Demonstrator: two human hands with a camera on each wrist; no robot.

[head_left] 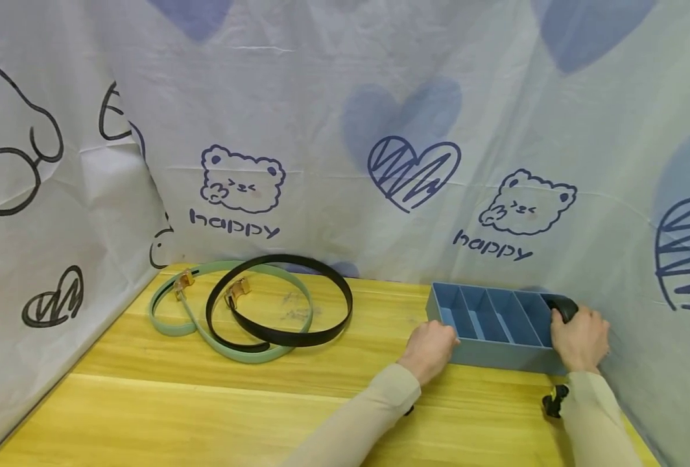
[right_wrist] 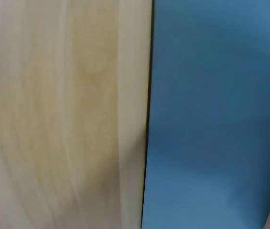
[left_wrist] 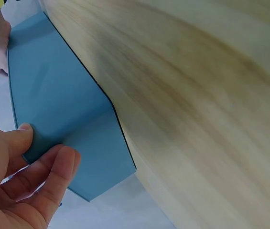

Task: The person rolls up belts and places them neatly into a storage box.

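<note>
A blue-grey divided storage box point(head_left: 497, 353) with a row of compartments stands at the right of the table, near the back cloth. My left hand point(head_left: 431, 350) grips its near left corner; in the left wrist view the thumb and curled fingers of that hand point(left_wrist: 29, 176) hold the rim. At the other end, my right hand point(head_left: 581, 338) holds the box's right side, its fingers partly hidden. A black rounded thing point(head_left: 563, 307) sits in the rightmost compartment beside the right thumb; its kind is unclear. The right wrist view shows the box's wall point(right_wrist: 211, 105) and a fingertip's edge.
To the left on the wooden table point(head_left: 205, 402) lie a green belt point(head_left: 251, 357) and a black belt point(head_left: 316, 338), loosely looped and overlapping, with gold-coloured buckles. A printed cloth point(head_left: 321, 78) hangs behind the table and along both sides.
</note>
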